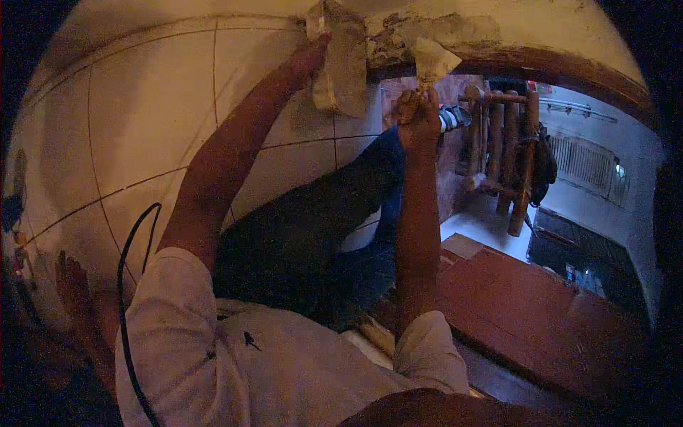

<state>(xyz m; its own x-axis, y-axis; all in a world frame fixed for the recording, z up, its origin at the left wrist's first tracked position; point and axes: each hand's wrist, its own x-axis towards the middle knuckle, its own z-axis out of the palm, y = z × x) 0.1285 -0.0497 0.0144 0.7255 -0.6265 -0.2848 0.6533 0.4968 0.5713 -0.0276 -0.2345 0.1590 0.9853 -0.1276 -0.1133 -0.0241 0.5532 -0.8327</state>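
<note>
At the patchy wall (466,30), right hand (418,112), fingers clenched round a scraper (434,62), long axis and blade pointing away from the body; left hand (309,58), fingers gripping a board (343,60)!

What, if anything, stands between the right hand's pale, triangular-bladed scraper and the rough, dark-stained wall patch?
Nothing visible: the scraper in the right hand overlaps the rough, dark-stained wall patch in view, though contact can't be judged. The pale grey block at the left hand lies to the left, outside that path.
</note>
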